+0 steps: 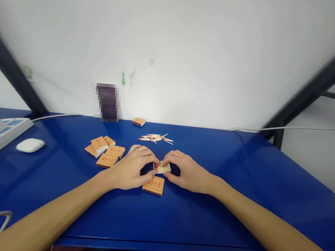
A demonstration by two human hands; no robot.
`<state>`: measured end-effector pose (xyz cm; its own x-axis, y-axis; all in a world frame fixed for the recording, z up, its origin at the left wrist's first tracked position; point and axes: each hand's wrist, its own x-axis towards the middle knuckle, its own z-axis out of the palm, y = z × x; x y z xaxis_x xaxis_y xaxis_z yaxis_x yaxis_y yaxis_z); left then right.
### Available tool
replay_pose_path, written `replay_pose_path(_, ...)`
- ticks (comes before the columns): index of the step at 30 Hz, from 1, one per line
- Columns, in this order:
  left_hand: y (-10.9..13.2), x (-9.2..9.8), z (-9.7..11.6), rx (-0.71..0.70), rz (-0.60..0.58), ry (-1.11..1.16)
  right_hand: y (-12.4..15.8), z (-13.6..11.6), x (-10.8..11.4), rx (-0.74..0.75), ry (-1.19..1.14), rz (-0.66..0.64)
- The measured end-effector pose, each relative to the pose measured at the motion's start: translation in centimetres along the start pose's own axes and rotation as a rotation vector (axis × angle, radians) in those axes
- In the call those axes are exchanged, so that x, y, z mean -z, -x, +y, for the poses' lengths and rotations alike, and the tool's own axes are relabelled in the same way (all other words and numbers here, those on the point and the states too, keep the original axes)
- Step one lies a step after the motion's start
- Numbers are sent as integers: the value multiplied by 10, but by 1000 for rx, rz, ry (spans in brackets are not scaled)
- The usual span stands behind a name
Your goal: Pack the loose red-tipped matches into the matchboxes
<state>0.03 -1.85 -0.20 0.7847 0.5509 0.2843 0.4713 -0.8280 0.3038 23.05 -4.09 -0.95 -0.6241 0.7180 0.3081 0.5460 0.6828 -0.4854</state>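
Observation:
Between my two hands lies a small white matchbox tray (pixel 161 172) with red-tipped matches (pixel 162 167) in it. My left hand (pixel 135 167) grips the tray's left end, thumb at the front and fingers behind. At the right end, my right hand (pixel 184 170) pinches the tray the same way. Just in front is an orange matchbox cover (pixel 153 185) with red characters, partly behind my left thumb. Farther back, a loose pile of matches (pixel 156 138) is spread on the blue table (pixel 205 220). Something pale shows behind my left hand, mostly hidden.
Several orange matchboxes (pixel 107 159) are heaped to the left, and another matchbox (pixel 138 121) stands by the wall. A white rounded case (pixel 30 145) and a power strip (pixel 3 135) lie at the far left. A pixelated dark object (pixel 109 102) leans on the wall.

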Motion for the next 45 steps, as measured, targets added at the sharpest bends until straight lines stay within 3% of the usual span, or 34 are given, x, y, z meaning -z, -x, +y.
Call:
replay_pose_path(7,3,3,1,-98,-26,50,1,2,-1,-11,-3,-6)
replay_pose_path(21,2,2,-1,-65,43,-55,-1,0,3,-7,27,-45)
replay_pose_path(29,3,2,-3,-74,-12,-74,0,4,0,-14,14,-3)
replay_pose_path(45,6,9,1,-129,-10,-67,-2,2,0,21,11,7)
